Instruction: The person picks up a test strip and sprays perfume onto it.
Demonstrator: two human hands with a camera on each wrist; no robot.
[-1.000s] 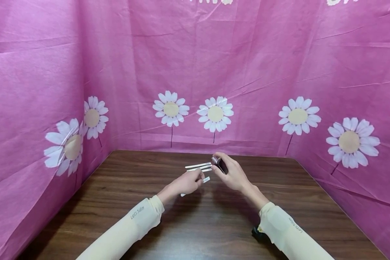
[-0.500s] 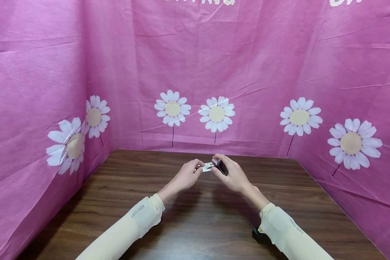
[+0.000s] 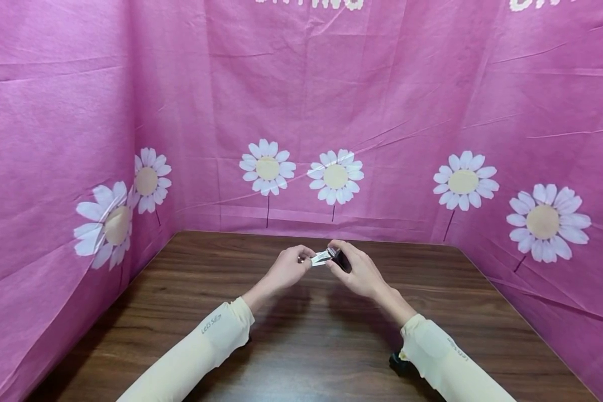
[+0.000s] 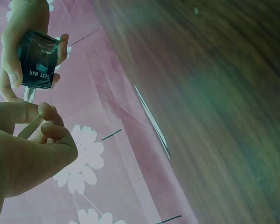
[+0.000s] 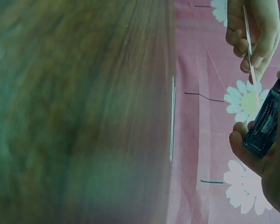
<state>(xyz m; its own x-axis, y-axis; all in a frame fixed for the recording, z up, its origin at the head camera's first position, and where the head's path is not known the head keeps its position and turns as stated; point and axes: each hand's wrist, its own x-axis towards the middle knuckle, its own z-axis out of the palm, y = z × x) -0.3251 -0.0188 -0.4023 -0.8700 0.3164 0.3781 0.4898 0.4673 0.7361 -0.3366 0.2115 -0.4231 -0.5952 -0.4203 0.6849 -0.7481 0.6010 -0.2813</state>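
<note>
My left hand [image 3: 287, 267] pinches a thin white paper strip [image 5: 250, 51] between thumb and fingers. Its free end reaches toward the top of a dark glass perfume bottle [image 4: 38, 60] lettered "SEXY MAN". The bottle is gripped by my right hand [image 3: 359, 268], thumb on one side and fingers round the other. A clear-and-silver spray neck [image 4: 29, 94] shows at the bottle's top in the left wrist view. Both hands are raised above the table, close together. More white strips [image 4: 151, 122] lie flat on the wood, mostly hidden behind the hands in the head view.
The brown wooden table [image 3: 301, 346] spreads below both arms. Pink cloth [image 3: 382, 100] printed with white daisies hangs at the back and both sides. A small black object [image 3: 398, 363] shows beside the right sleeve.
My left hand has come up from low over the table with a strip, which now points at the bottle's top. The right hand holds the bottle in nearly the same place.
</note>
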